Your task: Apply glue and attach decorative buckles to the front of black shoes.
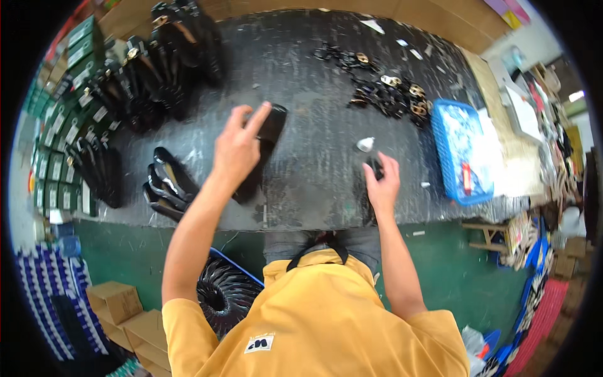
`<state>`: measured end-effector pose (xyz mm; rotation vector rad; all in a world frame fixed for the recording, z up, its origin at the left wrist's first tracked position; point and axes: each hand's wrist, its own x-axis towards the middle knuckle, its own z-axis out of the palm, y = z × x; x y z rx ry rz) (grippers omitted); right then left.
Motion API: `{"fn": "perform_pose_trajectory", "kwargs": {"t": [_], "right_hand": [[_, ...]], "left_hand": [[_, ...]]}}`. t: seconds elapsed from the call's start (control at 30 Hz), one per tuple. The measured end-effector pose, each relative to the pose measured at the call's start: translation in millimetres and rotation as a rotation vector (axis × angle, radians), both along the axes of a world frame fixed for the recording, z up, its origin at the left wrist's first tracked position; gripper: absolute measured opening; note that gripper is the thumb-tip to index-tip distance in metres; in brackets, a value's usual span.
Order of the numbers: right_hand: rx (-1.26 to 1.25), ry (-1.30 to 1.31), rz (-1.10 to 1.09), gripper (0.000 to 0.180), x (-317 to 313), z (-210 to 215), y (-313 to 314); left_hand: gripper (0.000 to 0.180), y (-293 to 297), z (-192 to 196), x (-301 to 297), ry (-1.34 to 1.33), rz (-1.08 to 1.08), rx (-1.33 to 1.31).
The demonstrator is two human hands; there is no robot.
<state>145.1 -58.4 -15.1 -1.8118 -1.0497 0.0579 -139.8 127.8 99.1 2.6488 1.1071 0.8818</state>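
On the black worktable (308, 188), a shiny black shoe (274, 122) stands left of the middle. My left hand (239, 147) is closed on its side, with a finger stretched toward the shoe's far end; the hand hides part of it. To the right, my right hand (384, 182) pinches a small dark object (375, 165), slightly blurred. Just beyond it is a small white piece (365, 144); I cannot tell whether the two are joined. Several black shoes (168, 179) lie together left of my left forearm.
Rows of black shoes (147, 69) and stacked green shoeboxes (59, 129) line the left side. Dark ornaments with gold-coloured buckles (392, 94) lie at the far right. A blue basket (443, 157) stands at the right edge. Below the table are black shoes in a bin (223, 295) and cardboard boxes (116, 301).
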Motion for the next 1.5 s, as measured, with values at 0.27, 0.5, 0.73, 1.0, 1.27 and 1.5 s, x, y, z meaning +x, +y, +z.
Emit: {"fn": "perform_pose_trajectory", "kwargs": {"t": [0.27,0.5,0.73,1.0,1.27,1.5], "right_hand": [[-0.108,-0.007,0.092,0.038,35.1,-7.5,40.2],[-0.048,0.383,0.194,0.02,-1.5,9.1,-9.5],[-0.157,0.115,0.34,0.016,-41.8,26.7,-20.9],[-0.22,-0.057,0.351,0.015,-46.1,38.6,-15.3],[-0.238,-0.148,0.391,0.013,-46.7,50.6,-9.8],[-0.277,-0.232,0.413,0.014,-45.4,55.9,-9.0]], "left_hand": [[0.053,-83.0,-61.1,84.6,0.194,-0.072,-0.345],[0.042,-141.8,-52.0,65.9,-0.693,0.118,-1.19],[0.038,-117.7,-76.2,109.6,-1.512,0.305,-1.796],[0.025,-122.6,-93.3,115.6,-1.537,0.385,-1.742],[0.023,-124.4,-89.9,115.3,-1.561,0.377,-1.736],[0.024,-124.3,-90.9,115.0,-1.556,0.363,-1.743]]}}
